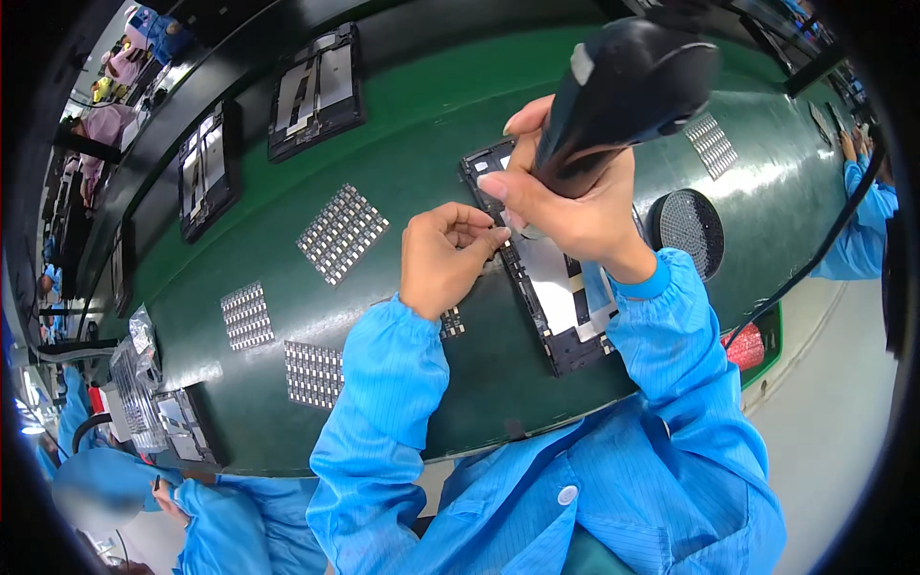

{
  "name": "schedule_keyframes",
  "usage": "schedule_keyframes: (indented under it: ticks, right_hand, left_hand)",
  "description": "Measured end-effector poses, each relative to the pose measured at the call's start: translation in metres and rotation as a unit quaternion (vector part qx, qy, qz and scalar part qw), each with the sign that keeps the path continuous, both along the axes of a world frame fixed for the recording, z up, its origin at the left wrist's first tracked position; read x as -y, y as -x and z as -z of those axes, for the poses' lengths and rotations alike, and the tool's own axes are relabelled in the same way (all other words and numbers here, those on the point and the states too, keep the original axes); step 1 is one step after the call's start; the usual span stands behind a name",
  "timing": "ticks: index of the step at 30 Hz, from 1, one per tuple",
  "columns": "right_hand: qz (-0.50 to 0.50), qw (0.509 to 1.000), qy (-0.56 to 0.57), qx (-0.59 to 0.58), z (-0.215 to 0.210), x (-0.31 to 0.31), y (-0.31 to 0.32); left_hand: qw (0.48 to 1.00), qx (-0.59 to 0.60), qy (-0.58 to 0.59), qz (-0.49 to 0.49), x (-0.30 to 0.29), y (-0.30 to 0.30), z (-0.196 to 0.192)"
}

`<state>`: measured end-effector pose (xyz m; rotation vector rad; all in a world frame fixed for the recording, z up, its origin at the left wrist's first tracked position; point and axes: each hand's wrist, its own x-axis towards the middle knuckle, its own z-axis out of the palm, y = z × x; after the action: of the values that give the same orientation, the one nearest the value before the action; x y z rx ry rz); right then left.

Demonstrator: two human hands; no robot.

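An opened black tablet-like device (551, 287) with silver-white panels lies on the green bench in front of me. Wrapped around a large black electric screwdriver (613, 105) is my right hand (575, 206), above the device's upper part. The tool's tip is mostly hidden behind my fingers. My left hand (446, 254) is closed in a pinch at the device's left edge, close to the right hand. Whatever sits between those fingertips is too small to name. Partly behind my left sleeve is a small sheet of parts (451, 324).
Several sheets of small parts (343, 235) lie left on the bench (402, 125), another (710, 147) at right. A round black dish (688, 233) stands right of my arm. More opened devices (316, 91) line the far side. Co-workers' blue sleeves (853, 235) show at both ends.
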<state>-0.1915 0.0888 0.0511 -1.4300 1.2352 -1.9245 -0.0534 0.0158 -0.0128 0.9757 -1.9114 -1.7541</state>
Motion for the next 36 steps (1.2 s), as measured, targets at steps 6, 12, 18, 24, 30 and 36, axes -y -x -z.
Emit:
schedule_keyframes:
  ticks: [6, 12, 18, 24, 30, 36]
  right_hand:
    - [-0.007, 1.000, 0.006, -0.009, -0.004, 0.006, -0.011]
    - [-0.011, 1.000, -0.004, -0.020, -0.002, 0.009, -0.013]
    - [-0.027, 0.999, -0.017, -0.004, 0.002, 0.010, -0.015]
    - [-0.048, 0.997, -0.029, -0.044, 0.001, 0.004, -0.019]
    - [0.031, 0.999, -0.025, 0.001, 0.003, 0.002, -0.030]
    - [0.057, 0.998, -0.025, -0.019, -0.035, -0.037, 0.019]
  left_hand:
    - [0.999, 0.002, -0.031, 0.010, -0.001, 0.002, -0.010]
    - [0.999, 0.005, -0.035, 0.010, 0.000, 0.002, -0.014]
    - [0.999, 0.012, -0.046, 0.011, 0.001, 0.001, -0.010]
    - [0.999, -0.024, -0.011, 0.021, 0.003, 0.000, -0.005]
    - [0.999, -0.040, 0.022, 0.029, 0.006, 0.001, 0.002]
    - [0.992, 0.060, -0.108, 0.011, 0.003, -0.001, -0.012]
